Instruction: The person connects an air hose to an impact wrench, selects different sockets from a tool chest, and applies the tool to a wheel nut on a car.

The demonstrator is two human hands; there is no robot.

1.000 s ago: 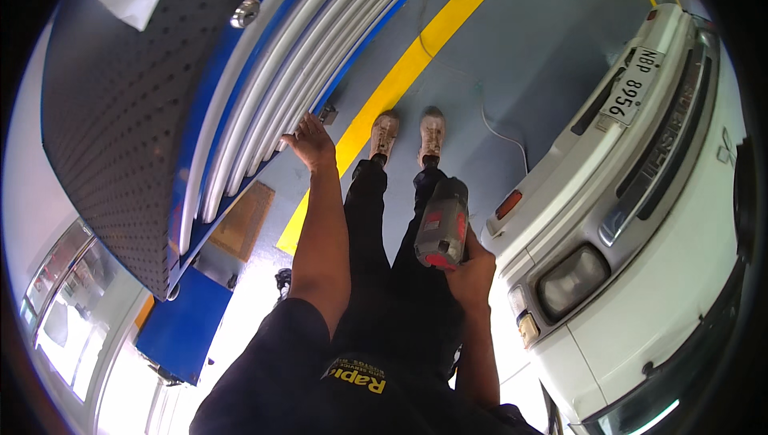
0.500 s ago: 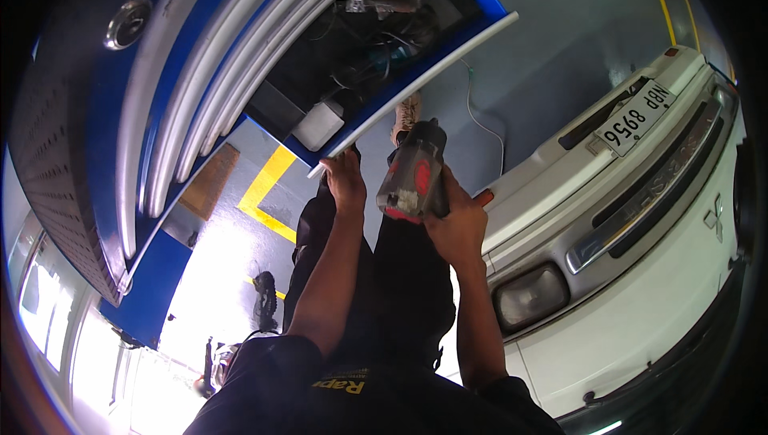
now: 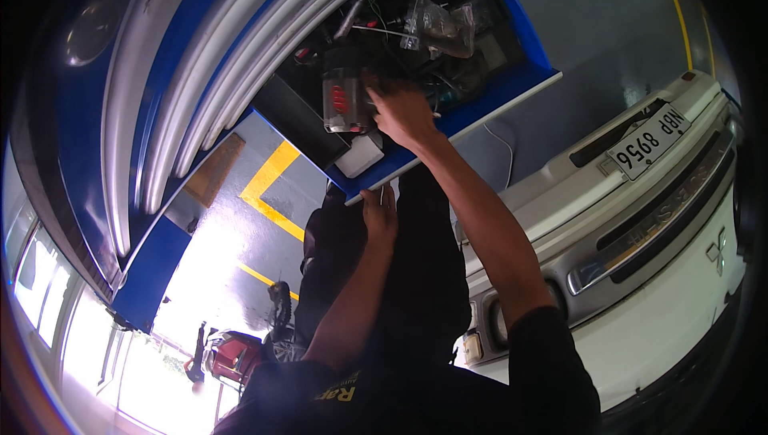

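My right hand (image 3: 404,115) reaches over an open blue drawer (image 3: 520,79) and is closed on the side of a grey see-through cylinder (image 3: 344,103). The cylinder has a black cap and red marks; its exact kind is unclear. It is upright in the picture, above the drawer's contents, beside a small white box (image 3: 360,155) in the drawer's near corner. My left hand (image 3: 380,215) is at the drawer's front edge, its fingers stretched out against it. Clear plastic bags (image 3: 440,25), a thin metal rod (image 3: 384,31) and dark cables fill much of the drawer.
The blue tool cabinet (image 3: 168,51) with silver drawer handles stands at the left. To the right, the white vehicle's bumper (image 3: 552,171) runs close to my right arm. A cable (image 3: 506,143) lies on the grey floor between them, and yellow lines (image 3: 268,187) mark the floor.
My right hand has carried the cylinder from in front of the drawer, forward and left to over its inside. My left hand stays by the drawer's front edge. The view has shifted.
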